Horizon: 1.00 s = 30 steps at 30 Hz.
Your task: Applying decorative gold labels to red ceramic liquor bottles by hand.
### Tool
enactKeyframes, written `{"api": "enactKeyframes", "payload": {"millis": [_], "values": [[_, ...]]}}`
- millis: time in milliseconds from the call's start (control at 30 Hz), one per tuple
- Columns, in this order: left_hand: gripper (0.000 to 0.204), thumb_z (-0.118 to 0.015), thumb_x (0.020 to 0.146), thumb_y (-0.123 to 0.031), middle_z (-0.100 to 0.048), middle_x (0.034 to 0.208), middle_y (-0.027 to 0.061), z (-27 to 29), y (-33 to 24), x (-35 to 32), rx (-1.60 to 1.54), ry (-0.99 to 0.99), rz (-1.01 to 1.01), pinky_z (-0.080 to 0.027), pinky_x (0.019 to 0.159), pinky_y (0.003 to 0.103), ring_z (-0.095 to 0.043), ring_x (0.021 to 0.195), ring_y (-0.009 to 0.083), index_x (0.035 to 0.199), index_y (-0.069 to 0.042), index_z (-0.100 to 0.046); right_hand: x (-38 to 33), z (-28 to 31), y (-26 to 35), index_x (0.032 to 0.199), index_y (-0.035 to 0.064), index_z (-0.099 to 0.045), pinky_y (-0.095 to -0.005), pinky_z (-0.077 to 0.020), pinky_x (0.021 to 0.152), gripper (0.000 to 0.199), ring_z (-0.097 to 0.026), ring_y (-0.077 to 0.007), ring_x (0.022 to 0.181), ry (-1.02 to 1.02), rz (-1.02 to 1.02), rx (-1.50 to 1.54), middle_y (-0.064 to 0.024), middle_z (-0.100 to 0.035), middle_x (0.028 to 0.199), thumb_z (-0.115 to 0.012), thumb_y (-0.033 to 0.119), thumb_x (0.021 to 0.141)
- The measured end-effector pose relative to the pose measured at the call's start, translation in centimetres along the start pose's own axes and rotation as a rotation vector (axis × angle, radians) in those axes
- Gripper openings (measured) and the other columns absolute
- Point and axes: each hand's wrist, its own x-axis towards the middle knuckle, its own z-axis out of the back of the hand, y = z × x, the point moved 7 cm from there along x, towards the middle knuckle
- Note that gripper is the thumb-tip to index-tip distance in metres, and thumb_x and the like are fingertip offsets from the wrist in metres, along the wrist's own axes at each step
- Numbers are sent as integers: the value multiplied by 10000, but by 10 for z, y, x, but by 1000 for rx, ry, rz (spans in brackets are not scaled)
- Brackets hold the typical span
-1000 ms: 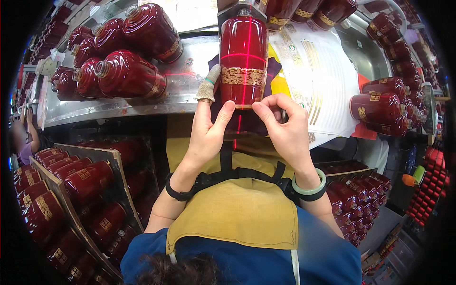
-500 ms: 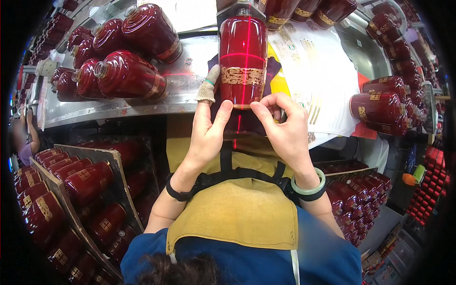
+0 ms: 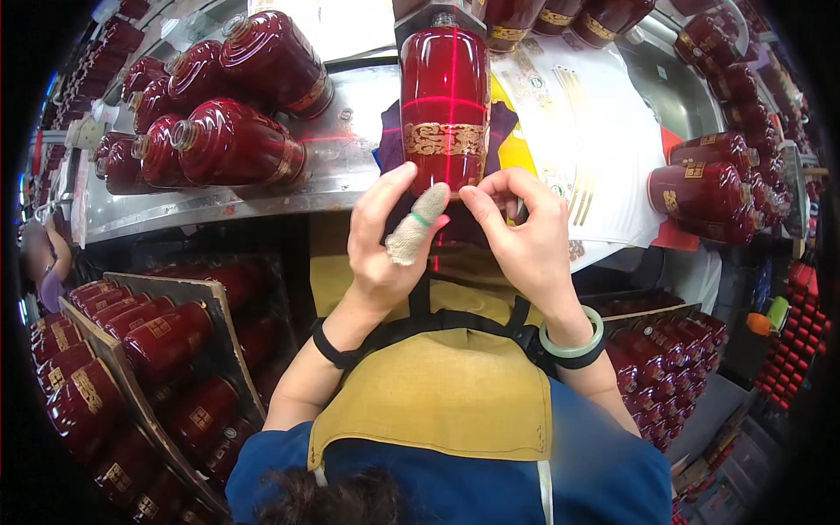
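Note:
A glossy dark red bottle [image 3: 444,83] with a gold patterned band lies in front of me, neck away, on dark purple cloth [image 3: 500,131]. Red laser lines cross it. My left hand [image 3: 372,241] is at the left of its base, one finger reaching up along the side. A knitted finger cover [image 3: 420,227] with a green band sits on another finger, bent against the base's lower edge. My right hand [image 3: 534,236] has thumb and forefinger pinched at that edge, right of the covered fingertip. Whatever lies between them is too small to make out.
White sheets [image 3: 612,179] with gold labels lie right of the bottle. Several red bottles [image 3: 236,140] rest on the metal table at left, others [image 3: 709,197] at right. Wooden racks [image 3: 214,324] of bottles stand below. A person [image 3: 52,262] is at far left.
My left hand has turned inward. Its covered finger has come from the bottle's left side down to the base's lower edge. My right hand stays pinched in nearly the same spot.

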Motion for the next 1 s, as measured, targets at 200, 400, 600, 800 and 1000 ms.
{"api": "enactKeyframes", "payload": {"millis": [200, 400, 600, 800, 1000], "values": [[472, -852, 750, 47, -689, 1248, 126, -8, -10, 6, 128, -24, -183, -564, 942, 421, -661, 1144, 337, 1193, 41, -690, 1, 0, 3, 853, -18, -684, -310, -501, 606, 190, -647, -175, 637, 15, -14, -27, -100, -673, 747, -793, 132, 888], [384, -829, 773, 57, -701, 1225, 130, -7, -9, 10, 119, -21, -190, -568, 936, 412, -670, 1127, 333, 1138, 44, -712, 2, 0, 1, 845, -16, -685, -307, -494, 586, 189, -643, -172, 631, 0, -22, 18, -96, -673, 747, -794, 133, 885], [346, -786, 794, 124, -740, 1150, 141, -1, 6, 10, 12, -72, -110, -594, 927, 396, -711, 1074, 325, 1128, 63, -720, 2, 1, 2, 836, -15, -685, -310, -497, 584, 197, -645, -179, 634, 7, -21, 9, -97, -681, 758, -790, 143, 887], [329, -813, 777, 119, -745, 1118, 158, 0, -7, 17, 38, -127, -174, -604, 880, 372, -722, 1020, 294, 1095, 79, -736, 2, 1, 3, 838, -21, -686, -320, -506, 592, 197, -655, -197, 644, 13, -20, 5, -114, -691, 773, -785, 141, 888], [297, -786, 802, 127, -751, 1094, 156, -2, -1, 14, 89, -91, -133, -602, 868, 366, -723, 991, 290, 1090, 72, -736, 4, 19, 3, 884, -28, -711, -340, -509, 632, 187, -668, -220, 675, 119, -62, 9, -138, -695, 774, -759, 150, 911]]}}
